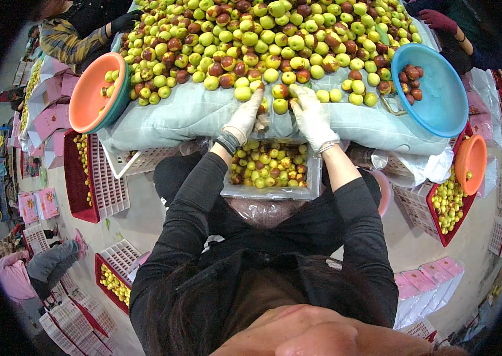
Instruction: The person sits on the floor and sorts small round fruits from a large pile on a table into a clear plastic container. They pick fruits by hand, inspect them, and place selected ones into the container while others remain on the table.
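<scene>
Green and brown jujubes (251,40) lie heaped on a table covered with pale green cloth (179,118). My left hand (247,116), in a white glove, is at the heap's near edge, its fingertips by a few jujubes; whether it grips one cannot be told. Just to the right, my right hand (311,113), also gloved, reaches over the cloth with its fingers beside a loose jujube (280,106); its hold is unclear too. Below both hands, between my knees, a plastic-lined box (273,192) holds many jujubes.
An orange basin (92,95) stands at the table's left edge, a blue basin (444,100) with dark red jujubes at the right. Co-workers' gloved hands (126,21) (438,21) are at the far corners. Red-lined crates (113,191) and a smaller orange basin (471,164) flank me.
</scene>
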Action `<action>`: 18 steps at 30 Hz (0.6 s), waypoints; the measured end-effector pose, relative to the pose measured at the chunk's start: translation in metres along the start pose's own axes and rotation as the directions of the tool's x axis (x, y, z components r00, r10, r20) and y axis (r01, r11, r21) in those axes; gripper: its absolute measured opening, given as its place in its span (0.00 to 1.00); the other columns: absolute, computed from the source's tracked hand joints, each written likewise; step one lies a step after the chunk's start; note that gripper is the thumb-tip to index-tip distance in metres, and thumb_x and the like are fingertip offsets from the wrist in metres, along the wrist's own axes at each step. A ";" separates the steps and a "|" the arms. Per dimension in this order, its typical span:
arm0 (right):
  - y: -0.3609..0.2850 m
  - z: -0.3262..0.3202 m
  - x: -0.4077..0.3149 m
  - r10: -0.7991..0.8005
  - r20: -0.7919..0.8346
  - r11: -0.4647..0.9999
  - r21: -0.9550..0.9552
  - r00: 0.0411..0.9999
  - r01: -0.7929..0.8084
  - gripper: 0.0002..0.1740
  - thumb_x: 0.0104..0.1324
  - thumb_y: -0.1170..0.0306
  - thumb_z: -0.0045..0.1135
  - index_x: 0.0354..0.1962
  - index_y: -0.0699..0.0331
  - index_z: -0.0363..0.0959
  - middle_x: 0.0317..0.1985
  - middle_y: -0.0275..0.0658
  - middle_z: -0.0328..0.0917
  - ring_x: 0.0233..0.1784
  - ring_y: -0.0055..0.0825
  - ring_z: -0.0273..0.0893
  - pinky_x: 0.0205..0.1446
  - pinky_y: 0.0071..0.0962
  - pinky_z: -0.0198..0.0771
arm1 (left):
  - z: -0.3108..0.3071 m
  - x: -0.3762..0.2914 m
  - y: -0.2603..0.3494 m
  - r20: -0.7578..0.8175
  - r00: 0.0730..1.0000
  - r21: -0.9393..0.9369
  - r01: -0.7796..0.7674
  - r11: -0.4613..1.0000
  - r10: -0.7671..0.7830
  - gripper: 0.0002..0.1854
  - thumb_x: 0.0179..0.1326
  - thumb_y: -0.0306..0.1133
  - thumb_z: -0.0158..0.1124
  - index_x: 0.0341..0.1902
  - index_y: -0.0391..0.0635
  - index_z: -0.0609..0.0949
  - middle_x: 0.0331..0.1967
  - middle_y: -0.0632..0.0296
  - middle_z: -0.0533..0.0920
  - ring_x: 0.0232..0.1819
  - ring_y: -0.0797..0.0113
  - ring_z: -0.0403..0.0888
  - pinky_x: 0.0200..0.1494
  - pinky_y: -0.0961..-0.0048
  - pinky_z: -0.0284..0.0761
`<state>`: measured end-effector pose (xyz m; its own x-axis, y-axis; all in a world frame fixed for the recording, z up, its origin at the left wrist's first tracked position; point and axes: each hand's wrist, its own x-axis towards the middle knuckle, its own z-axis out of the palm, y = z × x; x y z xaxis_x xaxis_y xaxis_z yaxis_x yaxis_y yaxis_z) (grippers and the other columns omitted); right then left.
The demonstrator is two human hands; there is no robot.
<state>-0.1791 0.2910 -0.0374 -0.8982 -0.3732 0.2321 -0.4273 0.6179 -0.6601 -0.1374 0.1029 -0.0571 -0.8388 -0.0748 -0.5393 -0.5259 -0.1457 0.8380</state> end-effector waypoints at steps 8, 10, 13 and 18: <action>-0.010 -0.008 -0.005 -0.006 0.276 0.837 0.528 0.961 -0.146 0.31 0.59 0.67 0.60 0.61 0.60 0.67 0.59 0.47 0.71 0.60 0.38 0.71 0.64 0.29 0.64 | 0.038 0.002 0.001 0.144 0.989 -0.395 0.073 0.916 -0.017 0.30 0.69 0.64 0.40 0.49 0.50 0.77 0.27 0.67 0.81 0.16 0.76 0.71 0.16 0.81 0.62; -0.012 -0.013 -0.006 0.070 0.321 0.801 0.546 0.944 -0.245 0.31 0.58 0.66 0.60 0.61 0.59 0.68 0.58 0.49 0.71 0.60 0.39 0.71 0.63 0.30 0.65 | 0.040 0.000 0.001 0.155 0.988 -0.343 0.061 0.937 -0.007 0.28 0.69 0.61 0.43 0.51 0.49 0.76 0.30 0.68 0.81 0.22 0.78 0.75 0.18 0.82 0.65; -0.011 -0.025 -0.011 0.053 0.297 0.886 0.426 0.953 -0.182 0.30 0.57 0.65 0.61 0.59 0.60 0.69 0.56 0.50 0.72 0.60 0.42 0.71 0.64 0.32 0.64 | 0.037 -0.004 -0.001 0.235 0.968 -0.224 -0.034 0.974 0.088 0.23 0.69 0.55 0.50 0.48 0.49 0.78 0.31 0.69 0.80 0.24 0.81 0.76 0.20 0.83 0.66; -0.006 -0.051 -0.004 0.293 0.301 0.400 0.823 0.907 -0.403 0.13 0.64 0.66 0.56 0.45 0.61 0.73 0.33 0.28 0.74 0.31 0.15 0.72 0.34 0.17 0.69 | 0.039 0.001 0.005 0.149 0.930 0.149 -0.356 0.922 0.335 0.15 0.69 0.43 0.56 0.46 0.44 0.79 0.34 0.65 0.82 0.33 0.75 0.79 0.37 0.79 0.75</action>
<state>-0.1778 0.3240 0.0023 -0.9093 -0.3658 -0.1984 0.2756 -0.1723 -0.9457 -0.1465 0.1410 -0.0506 -0.9776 0.0291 -0.2085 -0.2073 0.0397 0.9775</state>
